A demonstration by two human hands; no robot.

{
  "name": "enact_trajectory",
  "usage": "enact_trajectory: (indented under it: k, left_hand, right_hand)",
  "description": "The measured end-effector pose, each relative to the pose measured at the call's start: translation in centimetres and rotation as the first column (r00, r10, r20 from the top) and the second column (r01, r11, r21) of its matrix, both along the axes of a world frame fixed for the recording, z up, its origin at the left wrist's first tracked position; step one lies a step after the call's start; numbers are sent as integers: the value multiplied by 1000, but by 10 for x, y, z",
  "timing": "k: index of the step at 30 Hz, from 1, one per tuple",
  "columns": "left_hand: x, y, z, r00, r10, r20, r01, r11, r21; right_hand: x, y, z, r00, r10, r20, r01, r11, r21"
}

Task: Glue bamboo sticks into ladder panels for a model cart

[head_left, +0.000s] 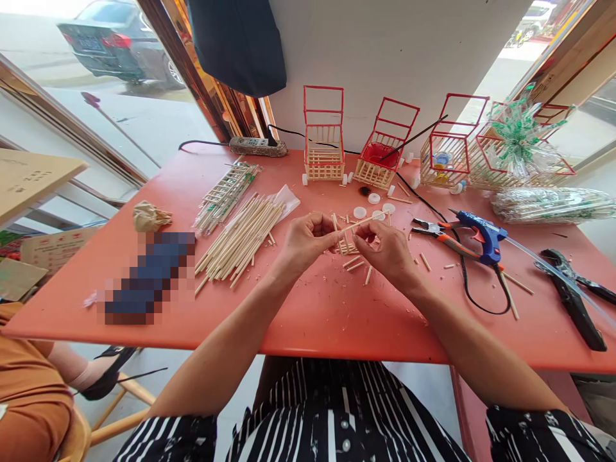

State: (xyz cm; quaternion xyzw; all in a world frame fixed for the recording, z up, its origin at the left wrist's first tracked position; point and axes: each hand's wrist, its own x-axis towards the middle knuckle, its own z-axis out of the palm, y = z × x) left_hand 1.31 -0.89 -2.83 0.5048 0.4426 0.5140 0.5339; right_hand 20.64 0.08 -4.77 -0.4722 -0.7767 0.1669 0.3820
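Note:
Over the middle of the red table, my left hand is closed with thumb and fingers pinched on a small frame of wooden sticks. Facing it, my right hand pinches a thin wooden stick, which slants across between both hands. My fingers hide part of the frame and its joints. Below the hands lie short cut stick pieces and scattered chips. White plastic discs rest just beyond them. A bundle of long wooden sticks lies left of my left hand.
At right are orange-handled pliers, a blue glue gun and a black-handled tool. Small stick carts with red frames stand along the back, near a power strip. A seated person's orange clothing shows at lower left.

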Motion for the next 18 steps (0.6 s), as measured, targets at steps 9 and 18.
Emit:
enact_trajectory:
  k: [9, 18]
  left_hand:
    - [0, 0, 0, 1000, -12, -24, 12, 1000, -2]
    - [-1, 0, -1, 1000, -13, -25, 13, 1000, 2]
  right_hand:
    - [0, 0, -1, 1000, -4, 25, 4, 1000, -12]
    - [3, -1, 1, 1000, 10, 13, -10, 1000, -3]
